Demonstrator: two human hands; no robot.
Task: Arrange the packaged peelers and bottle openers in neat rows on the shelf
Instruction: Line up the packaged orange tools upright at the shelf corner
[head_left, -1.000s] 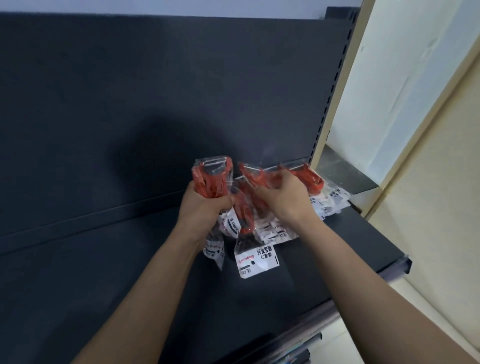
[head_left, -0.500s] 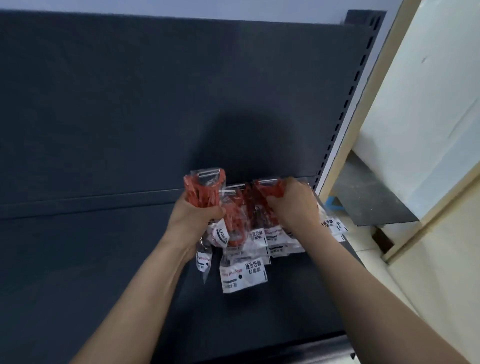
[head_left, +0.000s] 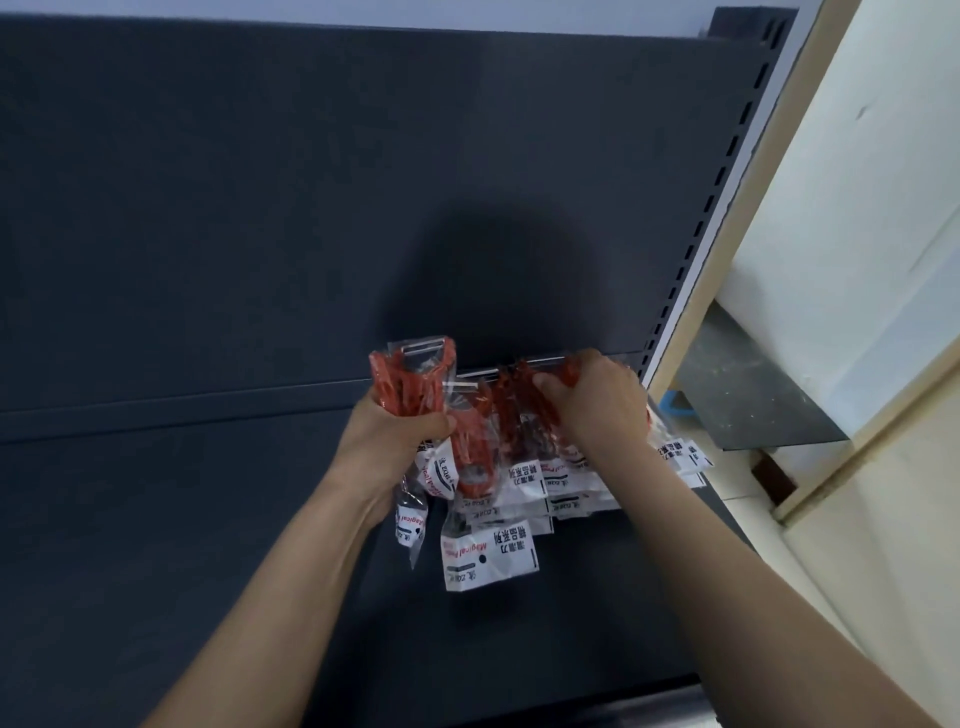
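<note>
Nearest the person, one front pack (head_left: 488, 556) lies flat on the dark shelf (head_left: 208, 519) with its white label card toward the edge, out of line with the others, so it likely needs tucking back. Just beyond it the left hand (head_left: 400, 431) is clamped round a bundle of packaged peelers (head_left: 415, 379), held upright with the red heads up, probably as stock waiting to be laid down. To its right, the right hand (head_left: 597, 410) curls its fingers over the red tops of the row of packs (head_left: 524, 478) lying overlapped on the shelf, seemingly to square them against the back. Which packs hold bottle openers I cannot tell. Behind stands the back panel (head_left: 311, 208), which serves as a stop, and at its right edge the slotted upright (head_left: 727, 182), which bounds the row.
</note>
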